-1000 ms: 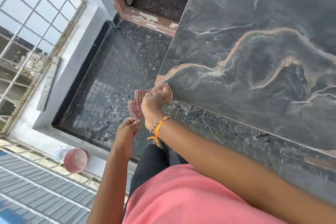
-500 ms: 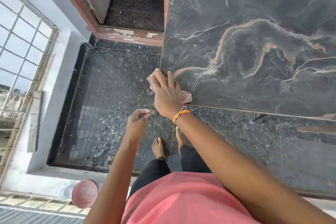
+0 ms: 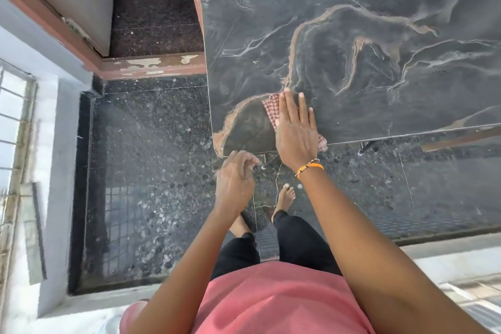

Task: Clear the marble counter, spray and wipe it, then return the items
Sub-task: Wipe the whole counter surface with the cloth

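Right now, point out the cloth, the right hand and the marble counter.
cloth (image 3: 271, 106), head view, checked part left of the fingers.
right hand (image 3: 295, 134), head view, back of hand.
marble counter (image 3: 379, 35), head view, bare top.

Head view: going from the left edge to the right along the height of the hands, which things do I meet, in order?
Window grille → speckled dark floor → left hand → checked cloth → right hand → bare marble counter.

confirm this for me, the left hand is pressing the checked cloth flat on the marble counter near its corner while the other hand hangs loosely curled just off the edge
Not quite: the hands are swapped. In the head view it is the right hand, the one with the orange bracelet, that presses the checked cloth flat on the marble counter near its corner. The left hand is the one hanging loosely curled just off the edge.
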Motion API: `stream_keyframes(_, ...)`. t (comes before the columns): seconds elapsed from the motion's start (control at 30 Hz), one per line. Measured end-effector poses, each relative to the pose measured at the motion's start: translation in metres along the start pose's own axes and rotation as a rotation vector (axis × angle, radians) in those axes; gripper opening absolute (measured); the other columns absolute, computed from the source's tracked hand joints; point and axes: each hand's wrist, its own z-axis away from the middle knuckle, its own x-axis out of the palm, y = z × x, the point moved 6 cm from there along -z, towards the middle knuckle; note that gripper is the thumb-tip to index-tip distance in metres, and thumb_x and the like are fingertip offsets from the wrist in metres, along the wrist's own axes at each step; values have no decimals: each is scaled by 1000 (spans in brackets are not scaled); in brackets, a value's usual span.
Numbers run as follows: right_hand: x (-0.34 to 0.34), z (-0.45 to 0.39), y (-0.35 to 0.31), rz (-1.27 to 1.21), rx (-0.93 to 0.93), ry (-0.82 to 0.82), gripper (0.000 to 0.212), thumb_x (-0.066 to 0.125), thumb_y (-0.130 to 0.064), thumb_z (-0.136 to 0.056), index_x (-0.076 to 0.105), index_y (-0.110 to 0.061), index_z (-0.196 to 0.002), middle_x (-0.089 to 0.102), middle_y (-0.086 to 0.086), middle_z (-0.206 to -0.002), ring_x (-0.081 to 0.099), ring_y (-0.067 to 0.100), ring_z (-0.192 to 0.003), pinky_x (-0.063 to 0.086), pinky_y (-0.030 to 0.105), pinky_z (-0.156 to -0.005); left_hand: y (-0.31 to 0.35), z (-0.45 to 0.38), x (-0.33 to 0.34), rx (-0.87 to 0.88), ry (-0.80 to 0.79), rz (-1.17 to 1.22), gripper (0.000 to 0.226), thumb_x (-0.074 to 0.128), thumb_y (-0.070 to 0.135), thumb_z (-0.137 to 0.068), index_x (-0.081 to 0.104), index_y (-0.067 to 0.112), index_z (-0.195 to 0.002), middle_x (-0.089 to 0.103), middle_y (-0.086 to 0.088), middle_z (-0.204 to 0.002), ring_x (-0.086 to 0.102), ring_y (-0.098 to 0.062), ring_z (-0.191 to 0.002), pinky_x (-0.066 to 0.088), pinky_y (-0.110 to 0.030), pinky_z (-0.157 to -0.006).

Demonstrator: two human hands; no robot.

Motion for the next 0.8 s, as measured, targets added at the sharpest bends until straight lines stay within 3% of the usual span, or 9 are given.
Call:
stream_keyframes(0.1, -6, -3, 46, 1, 113, 2, 63, 40, -10, -93, 11, -10, -149, 8, 1, -159, 11, 31, -146, 22, 49, -116, 21, -11, 18, 90, -41, -143, 15, 52, 4, -85, 62, 13, -93, 60, 0, -94, 57, -23, -88, 43, -40, -82)
stream_keyframes(0.27, -16, -5, 121, -15, 256, 2, 63, 40, -12, -94, 10, -11, -149, 7, 1, -159, 9, 30, -146, 21, 48, -117, 59, -34, 56, 233, -98, -328, 12, 60, 14, -82, 61, 18, -93, 58, 2, -94, 52, -21, -88, 30, -33, -78)
stream_keyframes(0.43, -26, -10, 192, -33, 327, 28, 61, 38, -10, -94, 10, -10, -149, 7, 0, -159, 10, 31, -146, 21, 49, -116, 104, -59, 108, 238, -177, -362, 12, 68, 21, -76, 60, 18, -84, 58, 4, -89, 51, -18, -87, 24, -29, -75)
stream_keyframes(0.8, -44, -4, 371, -55, 447, 38, 65, 41, -12, -94, 7, -11, -149, 5, -2, -159, 9, 29, -146, 19, 49, -117, 211, -75, 246, 405, -224, -497, 22, 72, 27, -78, 54, 15, -84, 54, 3, -87, 42, -15, -77, 22, -26, -76)
